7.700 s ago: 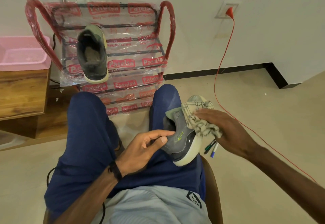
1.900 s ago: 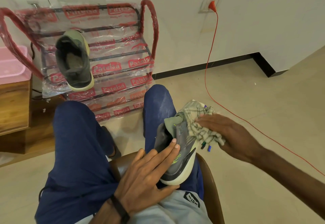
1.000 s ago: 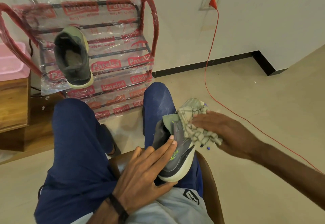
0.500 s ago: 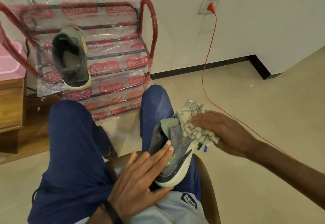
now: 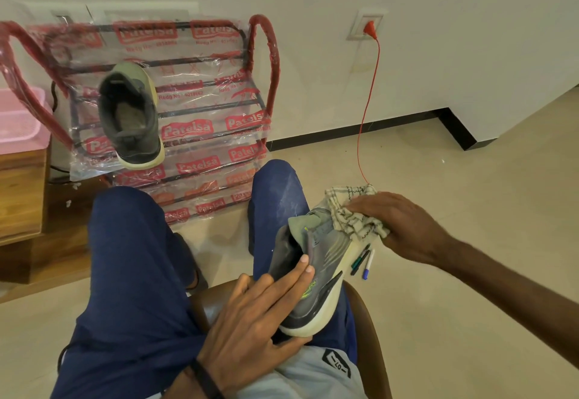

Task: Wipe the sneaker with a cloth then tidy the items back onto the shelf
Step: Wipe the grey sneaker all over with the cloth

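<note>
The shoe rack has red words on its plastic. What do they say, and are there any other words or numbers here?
"Patelsa": red labels repeated on the plastic wrap round the shoe rack.
"Redg No": small print under those labels; the number after it is too blurred to read.
Patch on the grey shorts: white marks, unreadable.
Sneaker on the lap: green mark, no readable word.

- Left hand [image 5: 250, 317]: fingers straight and together, laid flat along the sneaker [image 5: 316, 273], thumb under its heel.
- Right hand [image 5: 404, 226]: arm reaching in from the right, fingers bunching the cloth [image 5: 354, 213] against the shoe's front.
</note>
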`<state>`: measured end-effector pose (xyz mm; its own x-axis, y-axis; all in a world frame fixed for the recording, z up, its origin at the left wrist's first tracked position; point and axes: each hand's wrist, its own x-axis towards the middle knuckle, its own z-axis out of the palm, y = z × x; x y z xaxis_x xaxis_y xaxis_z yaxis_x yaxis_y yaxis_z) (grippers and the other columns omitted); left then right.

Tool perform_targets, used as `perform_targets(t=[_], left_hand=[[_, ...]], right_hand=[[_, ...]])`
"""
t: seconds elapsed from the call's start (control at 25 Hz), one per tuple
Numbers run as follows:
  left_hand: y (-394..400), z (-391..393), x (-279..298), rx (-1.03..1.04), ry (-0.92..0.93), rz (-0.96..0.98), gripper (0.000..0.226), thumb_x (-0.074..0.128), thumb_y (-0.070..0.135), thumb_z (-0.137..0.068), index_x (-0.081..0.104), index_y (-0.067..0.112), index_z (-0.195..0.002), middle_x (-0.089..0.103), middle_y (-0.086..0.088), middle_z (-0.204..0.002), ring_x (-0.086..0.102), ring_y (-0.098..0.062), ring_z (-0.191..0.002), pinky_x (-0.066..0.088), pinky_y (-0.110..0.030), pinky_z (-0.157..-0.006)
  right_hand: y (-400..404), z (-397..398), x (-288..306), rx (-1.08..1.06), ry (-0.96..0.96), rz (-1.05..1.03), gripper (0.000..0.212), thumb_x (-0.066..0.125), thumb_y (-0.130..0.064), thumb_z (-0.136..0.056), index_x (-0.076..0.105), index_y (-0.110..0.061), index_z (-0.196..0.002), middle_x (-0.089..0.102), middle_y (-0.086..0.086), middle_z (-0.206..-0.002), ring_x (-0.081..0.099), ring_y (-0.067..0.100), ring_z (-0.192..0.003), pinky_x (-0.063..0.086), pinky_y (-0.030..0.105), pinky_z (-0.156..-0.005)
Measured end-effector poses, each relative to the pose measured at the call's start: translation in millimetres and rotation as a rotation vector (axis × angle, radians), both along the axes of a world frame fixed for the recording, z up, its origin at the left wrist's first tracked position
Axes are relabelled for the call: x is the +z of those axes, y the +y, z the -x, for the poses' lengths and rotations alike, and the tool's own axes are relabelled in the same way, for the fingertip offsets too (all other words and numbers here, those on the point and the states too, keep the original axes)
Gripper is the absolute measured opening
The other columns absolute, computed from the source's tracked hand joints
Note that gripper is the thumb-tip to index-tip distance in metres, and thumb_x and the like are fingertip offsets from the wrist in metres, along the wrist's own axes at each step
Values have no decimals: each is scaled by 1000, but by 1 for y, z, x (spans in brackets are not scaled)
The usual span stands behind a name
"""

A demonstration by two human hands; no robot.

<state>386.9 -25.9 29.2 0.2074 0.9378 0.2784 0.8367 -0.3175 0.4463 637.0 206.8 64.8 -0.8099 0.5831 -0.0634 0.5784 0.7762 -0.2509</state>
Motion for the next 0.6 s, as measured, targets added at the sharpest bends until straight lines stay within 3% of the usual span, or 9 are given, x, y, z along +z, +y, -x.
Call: perform_targets(t=[0.08,0.28,0.48,0.6], left_hand=[[-3,3,0,6,6,7,92,72,59,-82,36,20,-158,27,11,-166,53,-8,-89,36,-31,-81],[-12,7,-8,17,31,21,95,73,60,-81,33,23,-159,27,14,-166,53,-7,-93,37,-33,-80],[-5,0,-4,-9,31,0,95,74,57,-79,35,21,-158,28,12,-166,54,-6,-93,36,-32,-82],[-5,0,-3,-7,24,-8,93,73,57,-81,36,22,-158,29,12,-165,54,-6,-94,37,-31,-82]], right_hand=[[-12,1,1,37,10,-13,57,75,-16,-85,58,-24,-139,61,-3,-140,51,12,-134,48,49,-106],[-58,1,10,192,58,143,50,54,-27,-94,54,-26,-144,48,-13,-151,38,4,-143,25,33,-122],[-31,-15,-5,94,64,27,49,50,-32,-95,52,-29,-144,53,-10,-148,40,5,-142,41,47,-113],[-24,-13,0,9,106,21,46,52,-35,-95,56,-26,-140,56,-8,-144,43,5,-140,47,48,-106]])
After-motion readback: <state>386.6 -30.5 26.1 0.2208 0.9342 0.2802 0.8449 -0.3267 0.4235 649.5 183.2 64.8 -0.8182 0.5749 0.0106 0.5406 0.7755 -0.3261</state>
